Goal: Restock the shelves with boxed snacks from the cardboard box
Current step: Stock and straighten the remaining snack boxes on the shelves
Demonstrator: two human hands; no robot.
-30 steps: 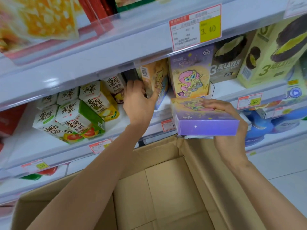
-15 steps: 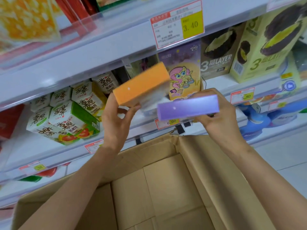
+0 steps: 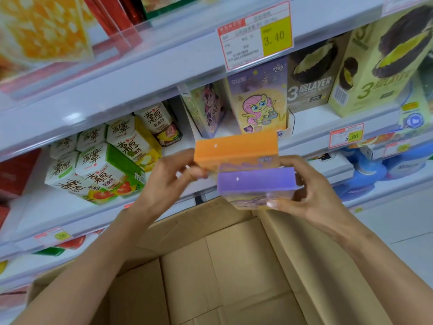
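A person's left hand (image 3: 168, 181) pinched the left end of an orange snack box (image 3: 236, 148) between thumb and curled fingers, while the right hand (image 3: 311, 198) wrapped its fingers round the right end of a purple snack box (image 3: 255, 181). The two boxes touched, orange just above purple, in front of the shelf (image 3: 311, 127) and over the far rim of the open cardboard box (image 3: 234, 266). A pony-print box (image 3: 260, 102) stood upright on the shelf behind.

left hand (image 3: 164, 184): bare | right hand (image 3: 311, 195): bare | 2 forearms (image 3: 93, 266): bare down to frame edge
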